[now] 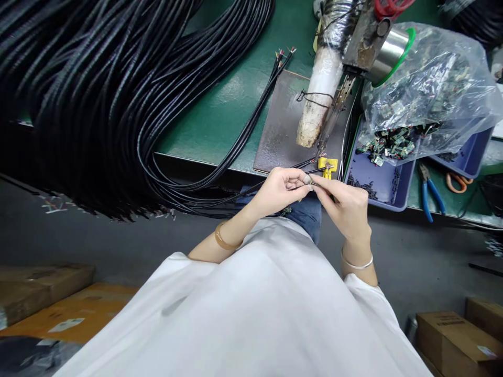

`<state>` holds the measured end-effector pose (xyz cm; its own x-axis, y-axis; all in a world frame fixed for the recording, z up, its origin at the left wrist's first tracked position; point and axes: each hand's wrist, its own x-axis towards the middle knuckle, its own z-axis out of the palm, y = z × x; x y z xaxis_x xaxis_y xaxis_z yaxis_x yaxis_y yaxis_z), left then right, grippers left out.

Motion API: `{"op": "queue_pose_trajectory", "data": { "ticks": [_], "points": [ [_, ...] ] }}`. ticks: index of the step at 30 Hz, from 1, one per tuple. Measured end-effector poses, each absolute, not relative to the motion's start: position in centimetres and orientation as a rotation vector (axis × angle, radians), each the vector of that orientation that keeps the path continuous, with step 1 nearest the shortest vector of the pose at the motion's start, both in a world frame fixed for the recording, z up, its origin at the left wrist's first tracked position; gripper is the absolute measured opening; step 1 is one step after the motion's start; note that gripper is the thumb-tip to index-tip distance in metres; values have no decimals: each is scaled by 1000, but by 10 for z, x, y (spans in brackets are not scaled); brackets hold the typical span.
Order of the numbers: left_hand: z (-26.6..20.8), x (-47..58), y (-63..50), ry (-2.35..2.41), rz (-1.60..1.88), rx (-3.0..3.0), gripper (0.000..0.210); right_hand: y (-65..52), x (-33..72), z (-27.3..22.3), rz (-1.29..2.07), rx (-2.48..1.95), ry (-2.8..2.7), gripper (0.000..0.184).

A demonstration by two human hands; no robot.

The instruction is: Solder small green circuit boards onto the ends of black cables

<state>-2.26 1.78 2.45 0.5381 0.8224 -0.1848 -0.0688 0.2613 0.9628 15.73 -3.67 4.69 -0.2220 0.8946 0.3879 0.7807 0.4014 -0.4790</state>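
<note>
My left hand (pixel 280 189) is closed in a pinch around a thin black cable, near its end, just past the table's front edge. My right hand (pixel 346 201) meets it fingertip to fingertip and is also pinched closed; what lies between its fingers is too small and hidden to name. Right behind the fingertips, a yellow clip (pixel 329 164) grips the tip of another black cable at the edge of a brown board (pixel 275 131). Above the clip hangs a soldering fixture (pixel 334 115) with a narrow metal tip, beside a white wrapped tube (pixel 324 78).
A big bundle of black cables (pixel 118 94) drapes over the table's left side. To the right stand a blue tray (pixel 401 193) with small circuit boards and black sleeves, a plastic bag (pixel 428 78), blue-handled pliers (pixel 426 193) and orange-handled scissors (pixel 456 181). Cardboard boxes (pixel 451 335) stand on the floor.
</note>
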Motion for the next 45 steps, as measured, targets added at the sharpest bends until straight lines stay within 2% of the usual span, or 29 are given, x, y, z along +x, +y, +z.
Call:
{"op": "queue_pose_trajectory", "data": {
  "ticks": [4,7,18,22,25,30,36,45],
  "points": [
    [23,-25,18,785,691,1105,17,-35,157,44,231,-1441,-2076,7],
    [23,-24,17,744,717,1047,19,-37,152,39,165,-1465,-2036,3],
    [13,-17,8,839,940,1051,16,-44,132,26,352,-1518,-1404,7],
    [19,-18,12,867,953,1045,17,-46,142,35,309,-1428,-1149,19],
    [22,-18,15,875,956,1060,16,-45,141,37,360,-1477,-1190,9],
    [19,-16,16,873,948,1074,19,-38,130,23,663,-1490,-1289,13],
    [15,-14,20,925,955,1158,15,-34,128,22,362,-1539,-1430,10],
    [18,-13,28,917,940,1130,14,-26,133,24,363,-1506,-1466,10]
  ]
}}
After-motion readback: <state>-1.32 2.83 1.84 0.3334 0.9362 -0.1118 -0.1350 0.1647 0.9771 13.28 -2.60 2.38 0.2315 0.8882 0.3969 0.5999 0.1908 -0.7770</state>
